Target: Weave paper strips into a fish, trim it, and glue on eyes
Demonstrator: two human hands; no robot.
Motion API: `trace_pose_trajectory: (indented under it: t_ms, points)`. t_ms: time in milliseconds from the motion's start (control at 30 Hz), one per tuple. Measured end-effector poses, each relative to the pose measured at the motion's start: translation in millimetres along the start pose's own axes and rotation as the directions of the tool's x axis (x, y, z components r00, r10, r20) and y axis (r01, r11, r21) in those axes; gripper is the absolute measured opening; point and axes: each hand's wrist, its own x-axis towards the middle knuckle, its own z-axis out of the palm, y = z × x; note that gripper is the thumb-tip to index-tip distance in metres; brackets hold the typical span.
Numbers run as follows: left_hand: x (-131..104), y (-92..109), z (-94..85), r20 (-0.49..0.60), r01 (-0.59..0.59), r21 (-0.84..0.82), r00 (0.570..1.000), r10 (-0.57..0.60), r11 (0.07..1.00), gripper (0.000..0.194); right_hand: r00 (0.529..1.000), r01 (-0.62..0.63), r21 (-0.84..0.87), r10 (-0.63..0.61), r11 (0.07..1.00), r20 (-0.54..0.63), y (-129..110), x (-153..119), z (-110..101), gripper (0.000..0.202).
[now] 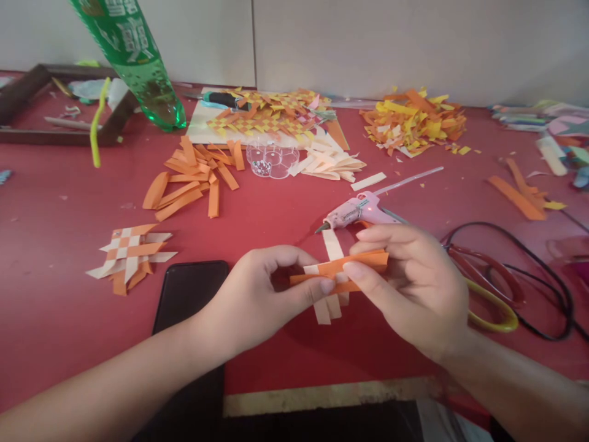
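Between my two hands is a small weave of orange and cream paper strips point(354, 264), held just above the red table. My left hand point(280, 282) pinches its left side, thumb on top. On the right, my right hand point(409, 276) grips the orange strips between thumb and fingers. Cream strip ends stick out above and below the weave. Behind my hands lies a pink glue gun point(363, 210) with a clear glue stick in its back. A woven paper piece point(131, 255) in the same colours rests to the left, beside a black phone point(191, 288).
Loose orange strips point(197, 175) and cream strips point(329, 161) lie behind my hands, with a clear bead tray point(272, 161) between. A green bottle point(138, 61) stands back left near a dark frame point(117, 126). Scissors point(492, 307) and a black cable point(568, 307) lie right. Paper scraps point(416, 123) are heaped behind.
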Motion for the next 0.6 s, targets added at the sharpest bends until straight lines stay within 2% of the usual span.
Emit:
trace_pose_trajectory:
  t_ms: [133,300,433,600]
  points:
    - [0.2,4.5,0.5,0.081,-0.044,-0.093,0.995,0.052,0.995,0.02,0.992,-0.114,0.121,0.107,0.986,0.063,-2.0,2.0,-1.4,0.028]
    - [0.2,7.0,0.6,0.062,-0.038,-0.092,0.997,0.044,0.995,0.015,0.948,-0.27,0.249,0.212,0.93,0.237,-4.5,3.8,-0.4,0.045]
    - [-0.7,5.2,0.4,0.031,-0.067,-0.054,0.997,0.068,0.996,0.013,0.934,-0.3,0.245,0.232,0.922,0.273,-5.5,5.3,0.1,0.046]
    - [-1.8,4.0,1.4,0.036,-0.053,-0.019,0.998,0.054,0.998,0.014,0.942,-0.283,0.194,0.234,0.939,0.242,-5.9,7.6,-1.4,0.043]
